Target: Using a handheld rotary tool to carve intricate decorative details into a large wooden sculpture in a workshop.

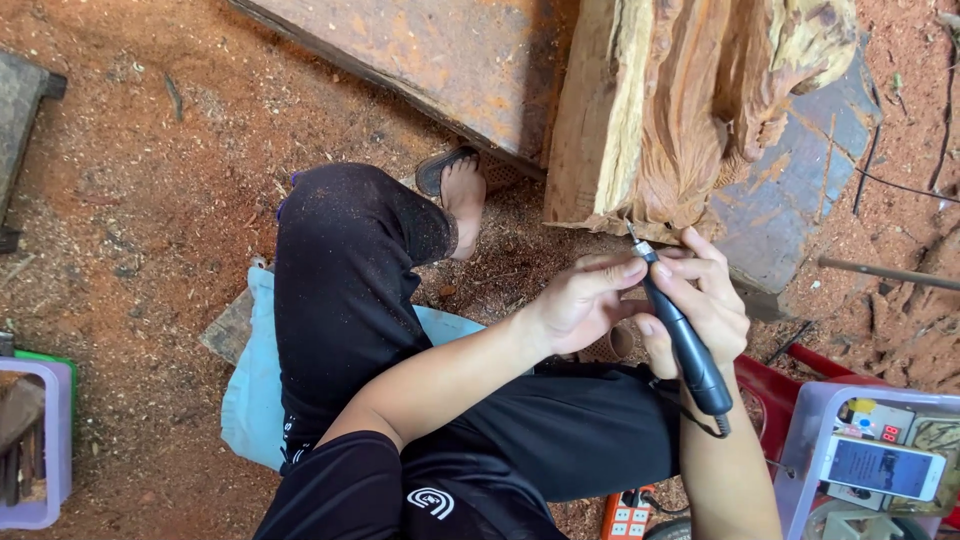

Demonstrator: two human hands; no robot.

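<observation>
Rotary carving handpiece held to a block of reddish wood

The bit's tip is too small to make out against the wood block [680, 110]. The handpiece [680, 335] slants, nose up-left, cord end down-right. The right hand [705, 305] wraps its barrel; the left hand [580, 300] pinches near the collar.

Rough reddish wood block [680, 110]; smooth dark plastic tool [685, 340].

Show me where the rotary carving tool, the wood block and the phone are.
rotary carving tool [688, 345], head view, mid handle.
wood block [680, 110], head view, carved reddish face.
phone [882, 466], head view, screen centre.
</observation>
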